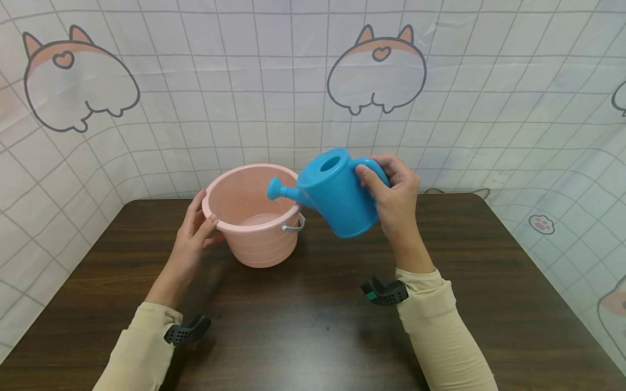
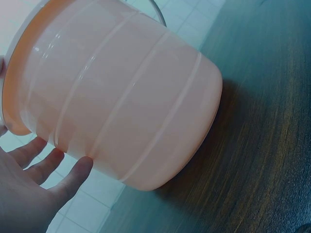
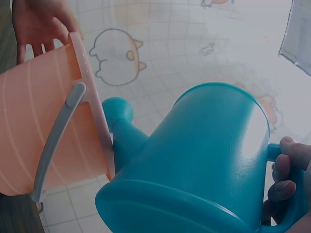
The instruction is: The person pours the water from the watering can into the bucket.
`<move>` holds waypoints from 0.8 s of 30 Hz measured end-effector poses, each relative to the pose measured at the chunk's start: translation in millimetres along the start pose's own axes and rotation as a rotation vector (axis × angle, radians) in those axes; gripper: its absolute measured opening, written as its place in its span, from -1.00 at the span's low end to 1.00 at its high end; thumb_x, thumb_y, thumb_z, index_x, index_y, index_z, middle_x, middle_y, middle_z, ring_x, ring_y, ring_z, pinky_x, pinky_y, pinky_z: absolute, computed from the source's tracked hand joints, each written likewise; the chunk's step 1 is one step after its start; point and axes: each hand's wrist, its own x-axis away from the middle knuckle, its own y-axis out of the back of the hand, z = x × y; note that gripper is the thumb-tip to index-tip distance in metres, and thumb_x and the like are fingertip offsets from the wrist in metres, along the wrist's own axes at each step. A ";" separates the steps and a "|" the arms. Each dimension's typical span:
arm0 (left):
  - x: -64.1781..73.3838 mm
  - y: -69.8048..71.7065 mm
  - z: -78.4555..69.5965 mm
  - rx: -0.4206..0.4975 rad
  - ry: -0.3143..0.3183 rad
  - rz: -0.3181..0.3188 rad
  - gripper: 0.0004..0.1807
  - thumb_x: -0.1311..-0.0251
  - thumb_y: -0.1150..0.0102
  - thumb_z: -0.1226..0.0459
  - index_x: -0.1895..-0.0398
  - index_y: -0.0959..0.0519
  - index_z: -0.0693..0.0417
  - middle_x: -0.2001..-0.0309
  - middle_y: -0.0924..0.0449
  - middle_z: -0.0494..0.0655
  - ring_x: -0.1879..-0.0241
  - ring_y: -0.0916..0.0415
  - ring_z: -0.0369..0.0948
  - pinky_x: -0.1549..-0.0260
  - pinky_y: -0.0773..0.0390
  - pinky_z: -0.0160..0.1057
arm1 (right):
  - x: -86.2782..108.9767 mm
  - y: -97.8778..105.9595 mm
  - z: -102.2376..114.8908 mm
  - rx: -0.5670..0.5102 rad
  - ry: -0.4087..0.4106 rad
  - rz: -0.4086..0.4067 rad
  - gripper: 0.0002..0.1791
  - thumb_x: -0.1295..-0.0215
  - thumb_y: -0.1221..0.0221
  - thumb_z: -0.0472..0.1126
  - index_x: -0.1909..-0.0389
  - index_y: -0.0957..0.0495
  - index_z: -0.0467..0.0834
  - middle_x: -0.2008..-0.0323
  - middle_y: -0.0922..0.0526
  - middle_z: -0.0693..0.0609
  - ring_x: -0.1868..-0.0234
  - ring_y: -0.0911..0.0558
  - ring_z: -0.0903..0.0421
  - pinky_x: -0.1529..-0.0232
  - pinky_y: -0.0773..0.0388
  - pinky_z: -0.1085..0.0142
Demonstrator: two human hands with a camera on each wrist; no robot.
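Observation:
A pink bucket (image 1: 261, 244) stands on the dark wooden table, its mouth facing up. My left hand (image 1: 192, 228) holds its left side at the rim, with several fingers (image 2: 77, 174) against the outer wall in the left wrist view. By its loop handle, my right hand (image 1: 398, 187) grips a blue watering can (image 1: 337, 195), raised above the table to the right of the bucket. The can tips left, and its spout (image 1: 281, 189) reaches across the bucket's rim, the rose over the opening. In the right wrist view the spout (image 3: 127, 141) passes close beside the rim.
A grey bail handle (image 3: 58, 141) hangs down on the bucket's right side. Behind the table (image 1: 293, 326) hangs a white gridded cloth (image 1: 220, 108) with cartoon animals printed on it. Each sleeved wrist wears a black strap device (image 1: 386, 292).

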 end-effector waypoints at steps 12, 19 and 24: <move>0.1 -0.1 0.4 0.011 0.002 -0.003 -0.35 -0.34 0.12 0.16 -0.42 0.11 -0.30 -0.40 0.00 0.12 -0.20 -0.29 -0.19 0.12 -0.55 -0.32 | 0.1 -0.1 -0.3 -0.005 -0.001 0.003 -0.76 -0.19 -0.18 -0.21 0.21 -0.52 -0.30 0.47 -0.55 0.06 0.46 -0.50 0.15 0.41 -0.47 0.40; 0.1 -0.3 0.1 0.011 0.002 -0.003 -0.34 -0.34 0.12 0.17 -0.43 0.13 -0.26 -0.41 0.01 0.11 -0.19 -0.30 -0.21 0.12 -0.55 -0.32 | -0.3 0.0 -0.8 -0.015 0.002 0.003 -0.77 -0.19 -0.18 -0.22 0.22 -0.52 -0.30 0.49 -0.55 0.07 0.47 -0.50 0.16 0.43 -0.46 0.41; -0.1 -0.2 -0.1 0.010 0.001 -0.001 -0.34 -0.34 0.12 0.17 -0.43 0.13 -0.26 -0.41 0.01 0.10 -0.20 -0.29 -0.20 0.12 -0.54 -0.32 | -0.5 0.1 -1.2 -0.015 0.006 0.004 -0.77 -0.19 -0.18 -0.23 0.22 -0.52 -0.31 0.49 -0.55 0.06 0.48 -0.50 0.16 0.44 -0.46 0.41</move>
